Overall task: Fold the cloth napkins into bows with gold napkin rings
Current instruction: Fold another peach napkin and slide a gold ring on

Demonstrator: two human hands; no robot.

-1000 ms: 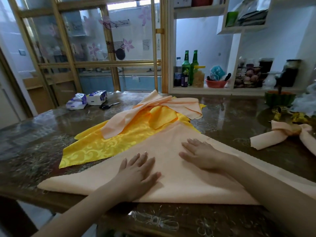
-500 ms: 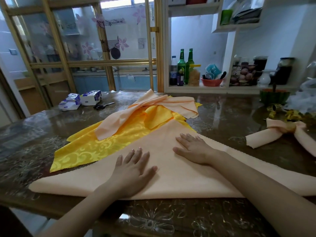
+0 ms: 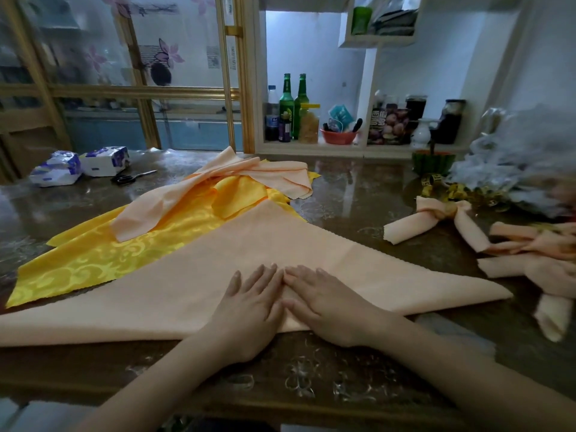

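Step in hand: the person is smoothing and pressing flat a peach napkin [image 3: 187, 275] that is already folded into a triangle; judging by this, the bow for this cloth is only beginning.
Napkin: it is lying spread on the bench [image 3: 358, 194], long folded edge toward the person, its point overlapping a yellow napkin [image 3: 93, 260] behind it.
Left hand [image 3: 249, 310]: it is lying palm-down on the cloth near the middle of the long edge, fingers [image 3: 265, 275] straight and gripping nothing.
Right hand [image 3: 327, 307]: it is pressing flat just beside the left, forefingers touching, also holding nothing.
Finished work: a finished bow [image 3: 436, 219] is sitting to the right, pinched through a gold ring [image 3: 450, 210]; more are lying beyond it.
Next move: probably rolling or folding the triangle from the long edge into a band, which is calling for both hands working evenly so the band is not skewing.
Rings: what look like loose gold rings [image 3: 436, 183] are waiting at the right, well apart from the hands.
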